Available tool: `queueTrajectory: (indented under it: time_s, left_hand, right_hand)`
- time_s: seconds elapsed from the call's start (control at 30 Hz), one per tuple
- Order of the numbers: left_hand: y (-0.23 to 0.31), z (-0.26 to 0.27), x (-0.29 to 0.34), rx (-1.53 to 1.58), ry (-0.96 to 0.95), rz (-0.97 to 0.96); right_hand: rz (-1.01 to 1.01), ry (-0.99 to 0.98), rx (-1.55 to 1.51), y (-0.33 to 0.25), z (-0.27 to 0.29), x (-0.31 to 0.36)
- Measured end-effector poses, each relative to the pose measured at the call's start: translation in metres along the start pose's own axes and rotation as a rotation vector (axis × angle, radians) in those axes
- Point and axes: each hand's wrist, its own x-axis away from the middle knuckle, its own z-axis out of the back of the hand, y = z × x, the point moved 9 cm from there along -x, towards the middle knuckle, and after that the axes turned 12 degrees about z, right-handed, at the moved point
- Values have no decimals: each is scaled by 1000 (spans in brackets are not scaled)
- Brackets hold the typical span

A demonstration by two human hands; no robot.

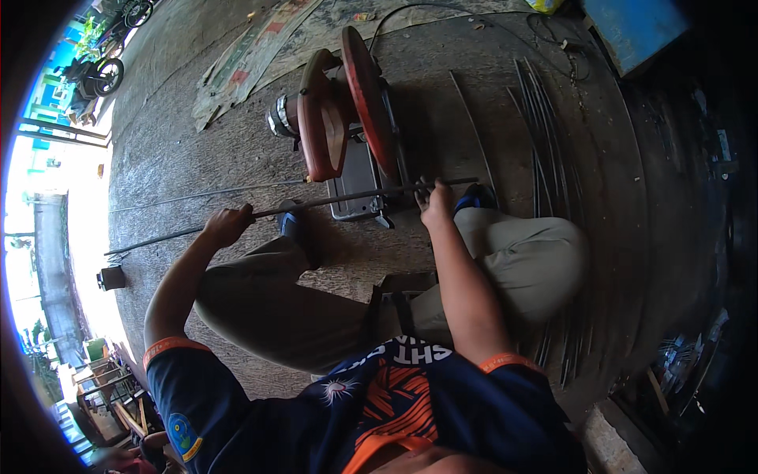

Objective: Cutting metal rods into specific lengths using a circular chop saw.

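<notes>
A long dark metal rod lies crosswise in front of me, its left end reaching out over the floor. My left hand is wrapped round it left of centre. Near the rod's right end, my right hand grips it with curled fingers. Between the hands the rod crosses the near end of the grey metal base of a chop saw. The saw's red blade guard and reddish handle stand just beyond the rod. A second thin rod extends left from beside the saw.
Several thin rods lie bundled on the floor at right, with a single rod beside them. A worn sheet covers ground at the far left. A blue box stands far right. A small dark block is near the rod's left end.
</notes>
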Motion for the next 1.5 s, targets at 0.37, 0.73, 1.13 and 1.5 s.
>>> queueTrajectory:
  time_s: [0.37,0.73,1.13,1.5]
  left_hand:
    - [-51,-85,-119,16,-100,29]
    - [-102,-98,-187,3,25,29]
    - [-108,-111,-196,-35,154,15]
    - [-115,-119,-178,42,87,8]
  right_hand:
    - [-11,-88,-62,22,5,-134]
    - [-91,-319,-26,54,-42,-181]
    - [-120,-368,-128,58,-51,-161]
    - [984,429,410,-88,-19,-36]
